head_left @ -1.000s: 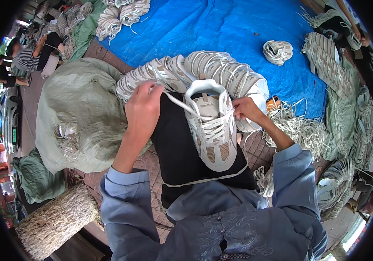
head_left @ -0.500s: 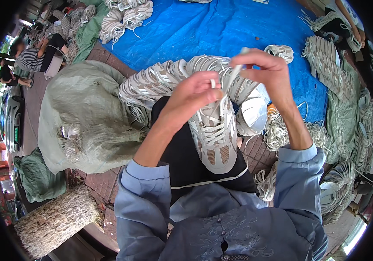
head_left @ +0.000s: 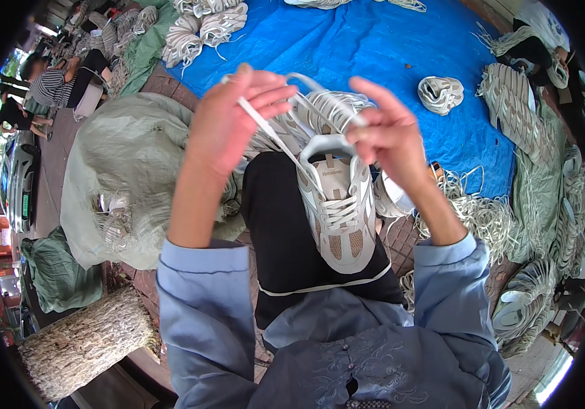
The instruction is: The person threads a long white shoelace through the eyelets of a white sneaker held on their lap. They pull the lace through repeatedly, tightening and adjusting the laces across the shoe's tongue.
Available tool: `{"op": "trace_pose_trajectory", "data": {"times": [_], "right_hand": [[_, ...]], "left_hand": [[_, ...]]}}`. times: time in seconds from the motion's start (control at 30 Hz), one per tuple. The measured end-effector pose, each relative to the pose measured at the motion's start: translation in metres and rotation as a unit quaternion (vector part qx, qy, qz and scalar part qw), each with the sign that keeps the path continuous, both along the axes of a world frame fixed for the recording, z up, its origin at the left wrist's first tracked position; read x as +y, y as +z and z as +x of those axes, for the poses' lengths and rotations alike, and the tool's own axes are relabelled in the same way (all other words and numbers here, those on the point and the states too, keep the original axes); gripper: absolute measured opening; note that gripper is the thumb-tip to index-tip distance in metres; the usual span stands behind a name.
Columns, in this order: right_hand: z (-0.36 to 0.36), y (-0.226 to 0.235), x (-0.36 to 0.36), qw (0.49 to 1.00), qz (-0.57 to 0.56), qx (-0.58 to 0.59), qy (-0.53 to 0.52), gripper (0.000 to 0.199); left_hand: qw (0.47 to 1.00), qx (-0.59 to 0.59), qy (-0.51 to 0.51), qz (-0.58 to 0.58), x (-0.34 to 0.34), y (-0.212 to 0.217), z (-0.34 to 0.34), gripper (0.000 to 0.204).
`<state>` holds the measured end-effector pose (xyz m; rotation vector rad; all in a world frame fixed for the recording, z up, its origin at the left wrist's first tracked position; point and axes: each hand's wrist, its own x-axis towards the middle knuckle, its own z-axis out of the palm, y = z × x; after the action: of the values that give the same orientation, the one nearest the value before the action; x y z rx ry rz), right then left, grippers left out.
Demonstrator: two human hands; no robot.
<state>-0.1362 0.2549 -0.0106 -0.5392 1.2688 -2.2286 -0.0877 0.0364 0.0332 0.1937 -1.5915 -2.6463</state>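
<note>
A beige and white sneaker (head_left: 337,204) rests on my black-covered lap, toe toward me, its lower eyelets laced. Up and to the left of it, my left hand (head_left: 234,119) holds a flat white shoelace (head_left: 265,126) that runs taut down to the shoe's upper side. My right hand (head_left: 391,140) is above the shoe's right side, thumb and fingers closed on a blurred stretch of lace by the collar. A loop of lace arcs between both hands. Behind them, a row of nested sneakers (head_left: 337,109) is partly hidden.
A blue tarp (head_left: 374,41) covers the ground ahead, bearing a lone sneaker (head_left: 440,94). Piled white laces (head_left: 476,215) lie right. A pale woven sack (head_left: 125,177) bulges at left, near a log (head_left: 91,341). More nested shoes (head_left: 521,112) line the right; a person (head_left: 60,85) sits far left.
My hands have moved apart from above the shoe's tongue, the left one up and leftward, the right one lower. The lace now stretches between them, and the tongue and collar show.
</note>
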Motion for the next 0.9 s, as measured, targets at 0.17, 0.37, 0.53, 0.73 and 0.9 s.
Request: {"op": "trace_pose_trajectory", "data": {"times": [0.17,0.37,0.53,0.73,0.9], "right_hand": [[-0.075,0.029,0.095,0.975,-0.208,0.0,0.078,0.02],[-0.155,0.012,0.292,0.983,-0.082,0.021,-0.163,0.034],[-0.205,-0.049,0.506,0.986,-0.083,-0.01,-0.147,0.035],[-0.189,-0.022,0.641,0.935,0.011,0.01,-0.354,0.035],[-0.177,-0.078,0.491,0.895,0.159,0.007,-0.416,0.043]], "left_hand": [[0.989,-0.062,0.13,0.023,-0.136,-0.003,0.033,0.021],[0.921,-0.157,0.356,0.017,-0.297,-0.054,0.115,0.019],[0.861,-0.215,0.461,0.005,-0.356,-0.073,0.189,0.019],[0.819,-0.265,0.503,-0.07,-0.358,-0.112,0.214,0.019],[0.779,-0.279,0.491,-0.273,-0.298,-0.061,0.197,0.025]]}}
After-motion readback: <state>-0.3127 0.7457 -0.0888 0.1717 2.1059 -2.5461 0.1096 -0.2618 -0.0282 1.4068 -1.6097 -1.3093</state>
